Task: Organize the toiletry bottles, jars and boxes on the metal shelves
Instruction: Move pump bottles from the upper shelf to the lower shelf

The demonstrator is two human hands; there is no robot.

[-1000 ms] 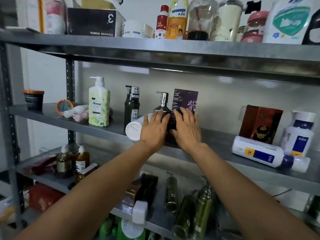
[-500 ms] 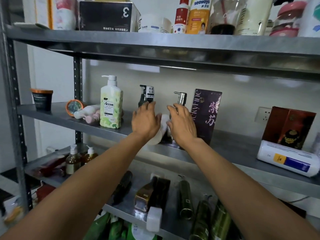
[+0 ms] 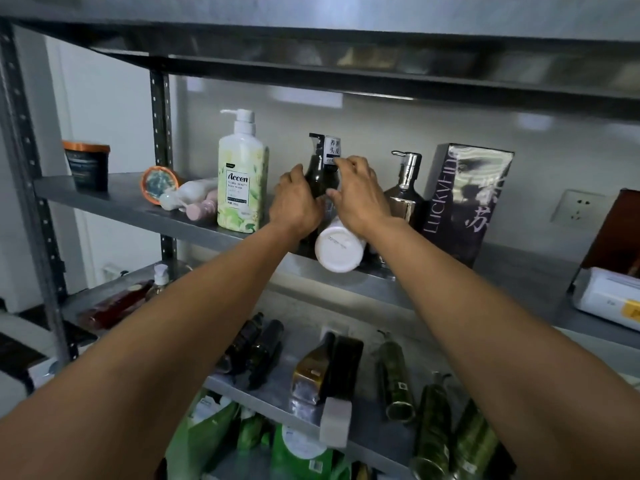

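Entry: middle shelf (image 3: 114, 199), by its front edge, about midway along.

You had both hands on the dark pump bottle (image 3: 318, 178), which stood upright between the Accen bottle (image 3: 242, 181) and the bronze pump bottle (image 3: 403, 199). Your left hand (image 3: 298, 202) wrapped its left side. Your right hand (image 3: 360, 199) gripped at the neck, just under the paper tag (image 3: 333, 147). Both hands were clamped on that one bottle.

A white bottle (image 3: 339, 249) lay on its side just in front, base outward, poking past the front edge between your wrists.

Judgement: the step was squaring the dark bottle into the row.
- A grip low on the body seemed better than the neck, since the pump head looked likely to twist.
- Sliding seemed safer than lifting.
- Your wrists needed to stay off the white bottle, as a nudge could have rolled it over the edge.

Whether the two bottles touched, I could not tell.
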